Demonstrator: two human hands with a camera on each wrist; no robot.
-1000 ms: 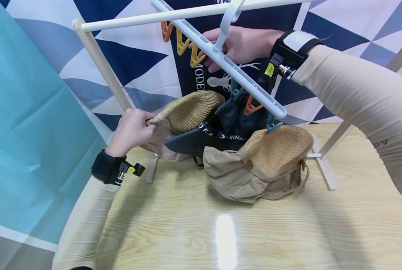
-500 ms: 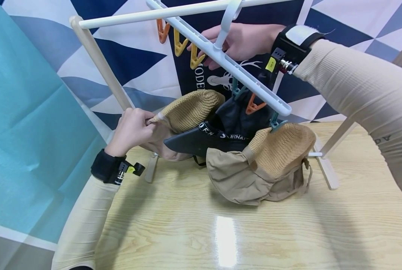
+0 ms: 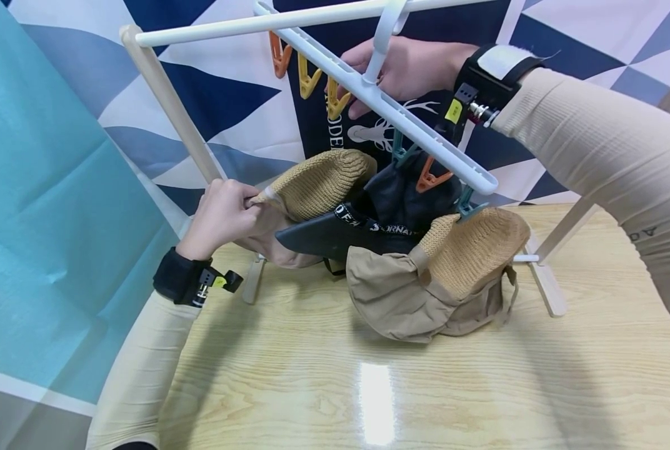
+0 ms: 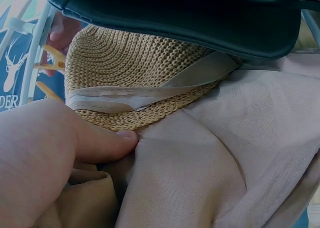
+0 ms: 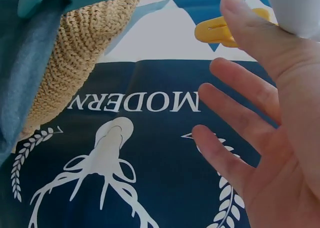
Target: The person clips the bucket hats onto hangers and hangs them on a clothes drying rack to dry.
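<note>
My left hand [image 3: 225, 215] pinches the brim edge of a pinkish-beige sun hat [image 4: 180, 173]; its woven straw crown [image 3: 324, 184] faces up and the fingers under the brim are hidden. At the hanger, my right hand [image 3: 405, 65] has its thumb [image 5: 242, 17] over a yellow clip [image 3: 336, 107]; the index finger is hidden behind and the other fingers spread loosely. The clip hangs from a pale blue clip hanger [image 3: 414, 125]. Beside the pink hat, a black hat [image 3: 352, 231] hangs from a teal clip [image 3: 400, 150], and a khaki hat [image 3: 408, 297] from another teal clip [image 3: 469, 205].
The hanger hooks over the white rod [image 3: 228, 31] of a wooden-legged rack [image 3: 169, 103] standing on a wood-grain table [image 3: 290, 375]. An orange clip [image 3: 430, 178] dangles between the hung hats, with more clips further back. A patterned cloth [image 3: 245, 106] with a deer print backs the rack.
The hanger's near end has swung a little to the right, taking the hung hats with it. My right fingers shift slightly right with the yellow clip; my left hand keeps its place.
</note>
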